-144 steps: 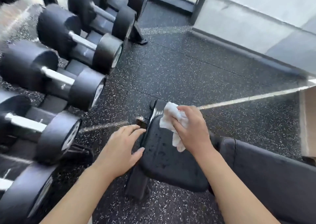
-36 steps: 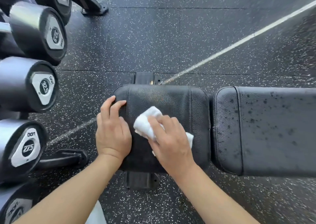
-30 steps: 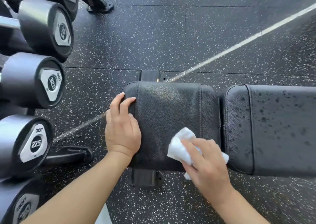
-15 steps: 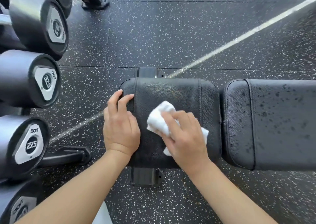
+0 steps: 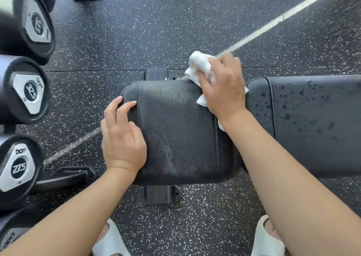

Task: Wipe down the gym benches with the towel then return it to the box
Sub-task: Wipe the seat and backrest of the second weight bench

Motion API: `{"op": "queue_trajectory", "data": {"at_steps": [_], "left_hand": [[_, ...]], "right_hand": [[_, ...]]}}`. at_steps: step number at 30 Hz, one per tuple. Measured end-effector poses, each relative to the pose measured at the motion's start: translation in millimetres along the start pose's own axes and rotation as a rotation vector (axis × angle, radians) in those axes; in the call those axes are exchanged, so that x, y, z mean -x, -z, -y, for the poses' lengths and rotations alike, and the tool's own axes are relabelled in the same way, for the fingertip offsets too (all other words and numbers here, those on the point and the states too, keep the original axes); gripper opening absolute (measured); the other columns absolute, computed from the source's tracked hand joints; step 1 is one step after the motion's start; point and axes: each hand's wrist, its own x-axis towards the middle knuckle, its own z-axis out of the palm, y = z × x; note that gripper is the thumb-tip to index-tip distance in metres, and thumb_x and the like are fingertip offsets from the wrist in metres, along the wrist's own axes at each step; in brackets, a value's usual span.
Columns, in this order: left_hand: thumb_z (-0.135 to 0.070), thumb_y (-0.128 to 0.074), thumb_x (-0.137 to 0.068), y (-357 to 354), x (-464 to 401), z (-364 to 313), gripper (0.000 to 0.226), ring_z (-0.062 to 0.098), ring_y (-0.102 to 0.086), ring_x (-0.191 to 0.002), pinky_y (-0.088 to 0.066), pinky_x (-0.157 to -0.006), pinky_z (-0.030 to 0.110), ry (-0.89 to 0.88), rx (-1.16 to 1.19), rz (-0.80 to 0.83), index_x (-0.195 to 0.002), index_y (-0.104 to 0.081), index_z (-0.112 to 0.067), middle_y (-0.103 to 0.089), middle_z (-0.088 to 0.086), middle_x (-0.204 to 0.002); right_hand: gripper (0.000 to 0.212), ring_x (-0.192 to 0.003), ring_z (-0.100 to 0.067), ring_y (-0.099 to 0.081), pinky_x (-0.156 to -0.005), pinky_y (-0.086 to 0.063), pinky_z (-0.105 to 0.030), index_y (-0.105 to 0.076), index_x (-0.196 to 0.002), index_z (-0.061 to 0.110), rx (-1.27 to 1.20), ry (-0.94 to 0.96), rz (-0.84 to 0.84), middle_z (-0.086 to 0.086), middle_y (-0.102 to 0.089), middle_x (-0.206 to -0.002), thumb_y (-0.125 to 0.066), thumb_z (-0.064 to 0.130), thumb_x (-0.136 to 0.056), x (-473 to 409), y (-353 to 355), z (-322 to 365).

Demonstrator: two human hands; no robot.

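Right hand [image 5: 224,87] is up at the far right corner of the seat pad [image 5: 175,130] now; half a second ago I had it mid-pad, and a second ago down at the near edge. It grips the white towel [image 5: 201,68], fingers curled round the bunched cloth, part of it poking out beyond the fingertips over the floor [image 5: 156,31] and a corner trailing under the wrist. The towel sits right at the gap between the seat pad and the long back pad [image 5: 316,122], touching the seat pad's far corner.

Left hand [image 5: 123,136] hasn't shifted: I see it flat on the pad's left edge as before, fingers relaxed and straight, holding nothing, two fingertips over the seam.

The seat pad looks dry and clean across its top. The back pad, to the right of my right hand, is speckled with dark droplets, same as earlier.

Counting: one towel, two bench pads, two black frame feet [image 5: 160,195] showing beyond and below the seat pad. Left of my left hand, five dumbbell ends [image 5: 27,95] in a column, the lowest only partly in view. Two white sandals [image 5: 109,240] at the bottom, one under each forearm. One pale stripe [image 5: 273,23] runs diagonally across the floor beyond the right hand.
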Motion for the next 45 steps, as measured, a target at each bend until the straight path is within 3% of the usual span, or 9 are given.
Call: {"op": "queue_trajectory", "data": {"at_steps": [5,11,20,24,29,32,35,40,45], "left_hand": [[-0.021,-0.037,-0.093,1.0,-0.1,-0.7,0.049,0.027,-0.043,-0.131,-0.040,-0.100,0.042,0.005,0.005,-0.008,-0.139,-0.050,-0.027,-0.036,-0.004,-0.157],[-0.021,-0.037,-0.093,0.7,-0.9,-0.3,0.049,0.027,-0.045,-0.130,-0.030,-0.096,0.029,0.014,-0.026,-0.006,-0.140,-0.050,-0.027,-0.036,-0.005,-0.157],[-0.024,-0.029,-0.089,1.8,-4.1,-3.3,0.054,0.029,-0.045,-0.131,-0.038,-0.095,0.037,0.047,-0.028,0.020,-0.137,-0.053,-0.027,-0.037,-0.004,-0.157],[-0.021,-0.035,-0.092,2.6,-1.7,-3.0,0.050,0.026,-0.045,-0.130,-0.031,-0.097,0.028,0.031,-0.022,0.005,-0.139,-0.052,-0.027,-0.037,-0.005,-0.157],[-0.021,-0.036,-0.094,2.3,-0.7,-0.8,0.049,0.023,-0.044,-0.131,-0.031,-0.101,0.028,0.030,-0.011,-0.002,-0.140,-0.050,-0.030,-0.035,-0.007,-0.158],[-0.019,-0.038,-0.094,2.8,-0.5,0.7,0.048,0.024,-0.044,-0.132,-0.026,-0.103,0.021,0.025,0.003,0.008,-0.139,-0.051,-0.029,-0.036,-0.005,-0.157],[-0.011,-0.043,-0.093,5.7,-3.7,3.3,0.048,0.029,-0.046,-0.132,-0.013,-0.106,0.003,0.004,0.040,0.022,-0.137,-0.056,-0.023,-0.040,0.001,-0.155],[-0.010,-0.043,-0.092,7.9,-6.9,4.1,0.047,0.031,-0.048,-0.135,-0.012,-0.109,0.006,-0.015,0.086,0.048,-0.134,-0.063,-0.018,-0.043,0.007,-0.153],[-0.013,-0.042,-0.098,9.6,-0.5,2.3,0.045,0.028,-0.045,-0.132,-0.014,-0.102,0.009,0.004,0.076,0.049,-0.137,-0.058,-0.028,-0.038,-0.003,-0.156]], "right_hand": [[0.033,-0.090,-0.025,-0.046,-0.078,-0.044,-0.035,-0.066,-0.127,0.007,-0.070,0.035,-0.019,-0.010,-0.056,-0.109,-0.068,0.017,-0.096,72.8,23.4,2.9],[0.036,-0.084,-0.025,-0.047,-0.070,-0.046,-0.043,-0.068,-0.131,0.008,-0.107,0.148,0.120,-0.006,-0.058,-0.112,-0.064,0.021,-0.098,191.0,40.3,28.4],[0.036,-0.081,-0.030,-0.054,-0.068,-0.045,-0.043,-0.070,-0.120,0.007,-0.138,0.210,0.183,-0.010,-0.065,-0.109,-0.065,0.035,-0.098,140.4,0.1,112.6],[0.030,-0.080,-0.031,-0.055,-0.068,-0.048,-0.046,-0.071,-0.125,0.005,-0.175,0.346,0.196,-0.011,-0.066,-0.110,-0.058,0.021,-0.103,155.2,22.9,68.9],[0.038,-0.088,-0.028,-0.051,-0.076,-0.047,-0.045,-0.063,-0.136,0.008,-0.160,0.440,0.284,-0.006,-0.053,-0.115,-0.061,0.024,-0.102,170.6,60.3,-12.4],[0.036,-0.081,-0.031,-0.054,-0.071,-0.047,-0.047,-0.068,-0.130,0.008,-0.134,0.448,0.255,-0.005,-0.053,-0.115,-0.066,0.023,-0.098,166.3,50.8,4.4],[0.032,-0.078,-0.028,-0.053,-0.066,-0.042,-0.043,-0.069,-0.124,0.008,-0.155,0.591,0.260,-0.007,-0.061,-0.110,-0.066,0.026,-0.098,157.7,21.0,55.3],[0.030,-0.077,-0.026,-0.051,-0.064,-0.044,-0.042,-0.071,-0.119,0.006,-0.154,0.628,0.324,-0.008,-0.067,-0.105,-0.065,0.025,-0.097,152.0,10.3,89.0],[0.049,-0.084,-0.025,-0.055,-0.070,-0.049,-0.041,-0.063,-0.131,0.008,-0.124,0.753,0.432,-0.006,-0.060,-0.120,-0.073,0.018,-0.085,150.4,52.1,21.8]]}}
